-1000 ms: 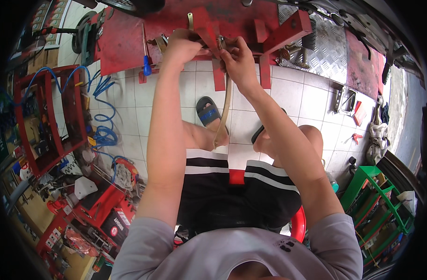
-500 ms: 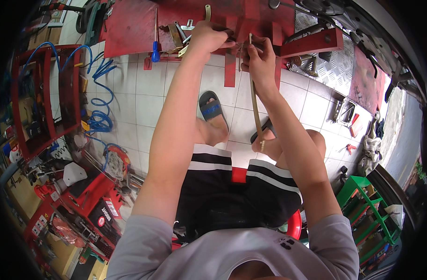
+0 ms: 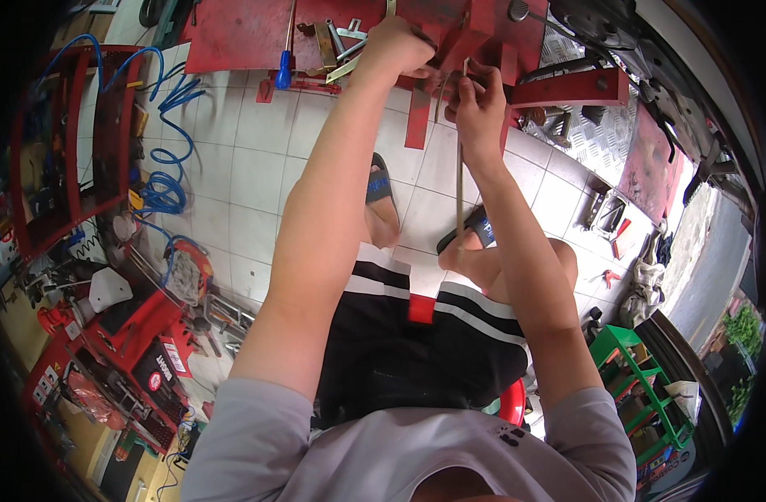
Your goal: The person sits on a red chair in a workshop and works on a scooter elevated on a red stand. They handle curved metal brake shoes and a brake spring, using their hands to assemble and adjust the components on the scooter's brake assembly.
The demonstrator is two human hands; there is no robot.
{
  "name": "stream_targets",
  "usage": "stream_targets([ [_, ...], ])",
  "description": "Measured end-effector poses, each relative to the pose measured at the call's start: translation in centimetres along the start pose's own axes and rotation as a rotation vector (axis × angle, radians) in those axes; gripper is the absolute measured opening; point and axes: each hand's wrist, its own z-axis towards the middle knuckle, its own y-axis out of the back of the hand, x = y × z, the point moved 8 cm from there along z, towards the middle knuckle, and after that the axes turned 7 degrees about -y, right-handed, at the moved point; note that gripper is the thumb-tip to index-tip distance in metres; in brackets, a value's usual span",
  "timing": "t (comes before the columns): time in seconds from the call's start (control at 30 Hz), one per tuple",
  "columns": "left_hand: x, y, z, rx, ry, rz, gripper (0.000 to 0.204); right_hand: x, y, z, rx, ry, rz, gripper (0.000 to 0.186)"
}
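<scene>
Both my hands work close together at the near edge of a red metal stand. My right hand is closed around a long, thin, tan strip. Its short top end pokes out above my fingers, and the long tail hangs down toward my right foot. Just left of it, my left hand reaches in with its fingers curled; whatever they grip is hidden. A thin curved piece dangles between the two hands. Beside my left wrist, metal parts and tools lie on the red bench top.
A blue-handled screwdriver juts over the bench edge. A coiled blue hose hangs by a red rack at left. A red bar sticks out to the right. A green rack stands at lower right.
The whole view has shifted slightly, with the bench now farther right. The strip's tail hangs straighter. My hands stay together at the stand, and the right one still grips the strip.
</scene>
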Motion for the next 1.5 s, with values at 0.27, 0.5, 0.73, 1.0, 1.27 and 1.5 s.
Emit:
stream_targets([
  [0.27, -0.5, 1.9, 0.2, -0.135, -0.078, -0.059, 0.019, -0.4, -0.4, -0.3, 0.069, -0.161, 0.224, 0.013],
  [0.5, -1.0, 1.5, 0.1, -0.114, -0.002, 0.04, 0.019, 0.0, -0.2, -0.4, 0.021, -0.075, 0.077, 0.012],
  [0.73, -0.1, 1.3, -0.3, -0.069, -0.03, -0.121, 0.025, -1.3, -0.6, 0.7, 0.171, -0.122, 0.206, 0.013],
  [1.0, -0.8, 0.5, -0.8, 0.023, -0.006, 0.1, 0.026, -1.1, -1.2, -0.1, 0.184, -0.177, 0.215, 0.013],
  [1.27, -0.3, 1.0, -0.7, -0.032, 0.003, 0.017, 0.017, -0.9, -1.2, 0.0, 0.212, -0.185, 0.231, 0.016],
  [1.5, 0.3, 0.3, -0.2, 0.051, 0.005, 0.142, 0.018, -0.6, -0.6, 0.5, 0.166, -0.104, 0.047, 0.02],
])
